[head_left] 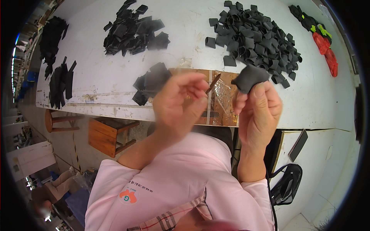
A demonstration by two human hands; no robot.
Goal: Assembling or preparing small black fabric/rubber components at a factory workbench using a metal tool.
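My right grip (260,104) is closed on a small, squarish, dark-grey fabric piece (250,78), the thumb pressed on its near edge and the fingers behind. I hold it by that edge, seemingly so that most of it stands free, and it is raised above the surface (189,23), a broad white top with worn patches along its near edge. My left grip (179,100) is apart from it, level with it to the left, fingers loosely curled; it is blurred, and I cannot tell whether it pinches anything. Just beside its fingertips shows a slim, brown, pointed tool (214,82); whether I touch it is unclear. Between and below both grips is a brown board with shiny clear tape (225,100), probably placed there to give a working patch within easy reach. Just beyond my left grip is a small pile of flat black pieces (152,81), likely kept close for picking up; farther beyond is a larger pile of dark flat pieces (129,32). Beyond my right grip spreads a big heap of dark, looped fabric pieces (254,40), well apart from the flat ones, perhaps so the two kinds don't mix.
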